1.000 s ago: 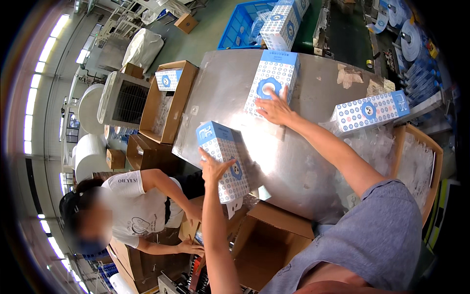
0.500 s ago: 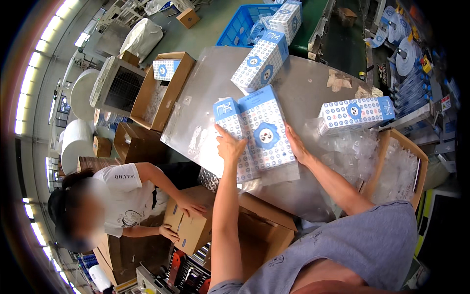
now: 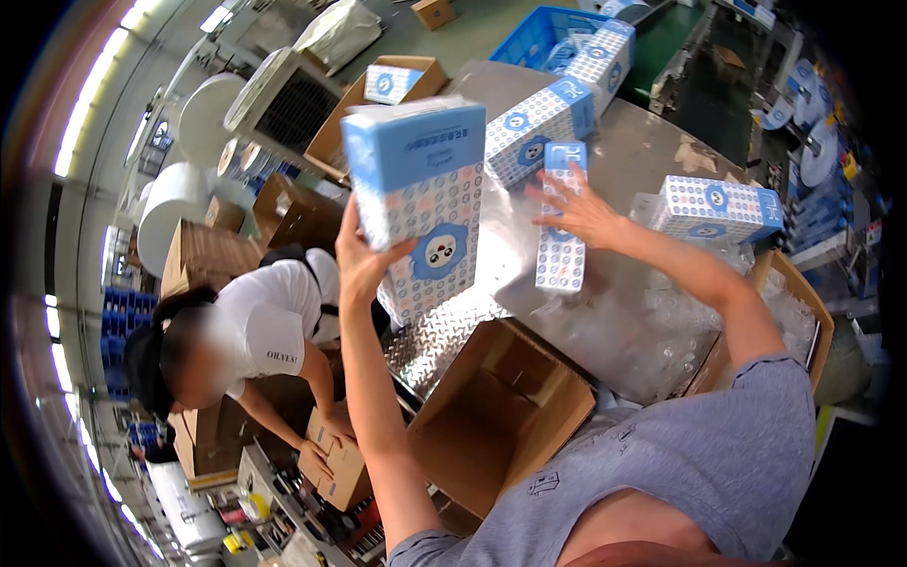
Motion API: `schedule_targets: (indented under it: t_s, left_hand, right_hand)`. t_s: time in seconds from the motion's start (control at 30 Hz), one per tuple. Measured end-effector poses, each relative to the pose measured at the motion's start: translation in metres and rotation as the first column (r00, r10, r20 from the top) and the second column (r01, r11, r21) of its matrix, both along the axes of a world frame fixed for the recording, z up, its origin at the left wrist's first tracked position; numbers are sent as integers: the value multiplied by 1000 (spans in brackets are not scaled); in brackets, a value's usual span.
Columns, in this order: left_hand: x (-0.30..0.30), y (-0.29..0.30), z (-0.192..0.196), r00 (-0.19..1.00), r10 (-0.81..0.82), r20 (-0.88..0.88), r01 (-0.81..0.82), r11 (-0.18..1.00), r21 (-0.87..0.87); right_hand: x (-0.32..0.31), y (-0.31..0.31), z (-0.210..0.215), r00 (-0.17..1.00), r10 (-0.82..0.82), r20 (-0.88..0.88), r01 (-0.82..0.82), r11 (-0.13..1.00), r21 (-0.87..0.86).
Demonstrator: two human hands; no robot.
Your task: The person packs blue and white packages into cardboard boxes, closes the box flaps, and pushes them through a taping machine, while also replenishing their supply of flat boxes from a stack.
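- A metal table is standing in a factory hall; its near edge is showing diamond-plate tread.
- Open cardboard cartons are sitting around it, one carton just below the near edge.
- A blue crate is resting on the green floor beyond the table.
- A co-worker in a white shirt is bending over a small box at lower left.
- The left hand is lifted, fingers wrapped on the lower edge of a large blue-and-white pack, carrying it above the table's near edge.
- The right hand is reaching forward, fingers spread, pressing on a narrow pack standing upright on the table.
- More packs are lying further along.
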State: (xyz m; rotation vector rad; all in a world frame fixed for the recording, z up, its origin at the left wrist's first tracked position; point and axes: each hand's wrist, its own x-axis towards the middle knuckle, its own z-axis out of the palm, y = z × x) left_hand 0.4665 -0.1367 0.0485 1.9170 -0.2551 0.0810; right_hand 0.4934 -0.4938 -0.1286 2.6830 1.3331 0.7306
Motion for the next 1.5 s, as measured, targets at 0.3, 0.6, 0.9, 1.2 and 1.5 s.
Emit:
schedule_targets:
  t_s: [0.3,0.6,0.9,1.2,1.5]
  left_hand:
    - [-275,99,-44,932,252,-262,-350,815,-462]
    - [-325,38,-171,968,242,-60,-148,751,643]
    - [-338,31,-400,621,198,-758,504,640,580]
    - [-371,47,-464,545,24,-838,555,739,382]
    - [-327,41,-423,690,81,-719,396,790,469]
  right_hand:
    - [-19,42,-7,718,-265,-644,243,962,-125]
    - [18,22,37,-87,967,-240,941,159,300]
    - [-84,141,75,-275,961,37,892,241,382]
    - [-211,308,-80,612,271,-743,-412,911,-8]
    - [-187,300,-148,221,-108,-969,-654,721,-230]
